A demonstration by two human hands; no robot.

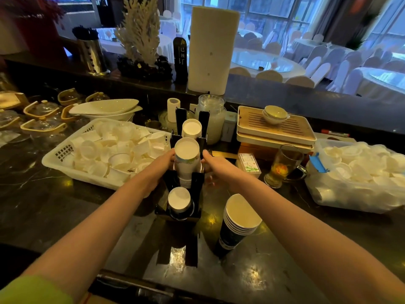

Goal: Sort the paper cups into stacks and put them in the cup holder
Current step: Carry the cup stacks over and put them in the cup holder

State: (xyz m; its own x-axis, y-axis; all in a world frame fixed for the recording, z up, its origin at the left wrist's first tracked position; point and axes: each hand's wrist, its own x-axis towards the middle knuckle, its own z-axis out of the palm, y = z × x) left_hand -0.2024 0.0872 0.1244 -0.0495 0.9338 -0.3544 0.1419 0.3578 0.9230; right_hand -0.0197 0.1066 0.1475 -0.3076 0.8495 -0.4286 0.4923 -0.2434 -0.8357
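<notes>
A black cup holder point(195, 187) stands on the dark counter in front of me, with three slots in a row. The middle slot holds a tall upside-down stack of white printed paper cups point(187, 159). My left hand point(161, 164) presses its left side and my right hand point(213, 164) its right side, so both grip the stack. The far slot carries a white cup stack point(191, 128), the near slot a dark cup stack point(179, 199). Right of the holder, a stack of dark cups point(237, 220) stands upright with its mouth open.
A white plastic basket point(57, 155) of small white cups lies to the left. A clear bag of white cups point(359, 172) sits at right. Near my right hand are a glass mug of tea point(282, 166) and a small box point(249, 163). Wooden tea trays point(276, 130) sit behind.
</notes>
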